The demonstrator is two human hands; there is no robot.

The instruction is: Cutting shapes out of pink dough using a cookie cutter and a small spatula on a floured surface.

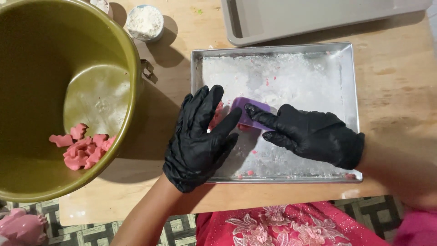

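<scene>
Purple scraper (pixel 249 114) | set in floured metal tray (pixel 348 105), over pink dough (pixel 217 117) | pinched by right hand (pixel 314 134), fingers curled | left hand (pixel 198 136) laid flat, fingers spread, on dough, holding nothing

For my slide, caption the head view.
Gloved left hand and right hand press a purple cutter in a floured metal tray.

A large olive-green bowl (pixel 68 54) at the left holds a heap of pink cut-out shapes (pixel 82 146) (near its lower wall). Behind it stands a small cup of white powder (pixel 144 22), and a grey plastic tray (pixel 314 18) lies upside down along the far edge of the wooden table (pixel 400 82).
</scene>
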